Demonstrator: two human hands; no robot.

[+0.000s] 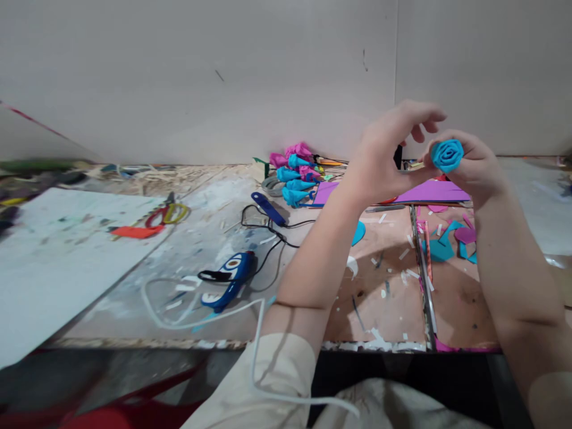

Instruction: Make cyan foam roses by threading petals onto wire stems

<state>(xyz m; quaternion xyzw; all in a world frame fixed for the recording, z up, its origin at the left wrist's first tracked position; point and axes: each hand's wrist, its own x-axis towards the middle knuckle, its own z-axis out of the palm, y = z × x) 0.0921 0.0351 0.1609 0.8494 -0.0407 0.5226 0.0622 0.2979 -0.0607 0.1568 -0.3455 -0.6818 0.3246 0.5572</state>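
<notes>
My right hand [480, 165] is closed around the base of a blue paper rose [447, 155], whose spiral face turns toward me. Just left of it, my left hand [388, 152] is raised with its fingers curved and apart. Its thumb reaches close to the rose; whether the two touch I cannot tell. Both hands are held above the back of the table. Behind my left forearm lies a bunch of pink and blue paper flowers [295, 176] with thin dark stems.
Left of my arms lie a blue tool with an eye-like print [230, 280], a white cable [201, 325] and a blue strip-shaped object [268, 208]. Scissors [176, 213] rest on a white sheet [89, 262]. Purple paper [433, 191] and blue scraps [440, 249] are scattered rightward. A wall [201, 77] stands behind.
</notes>
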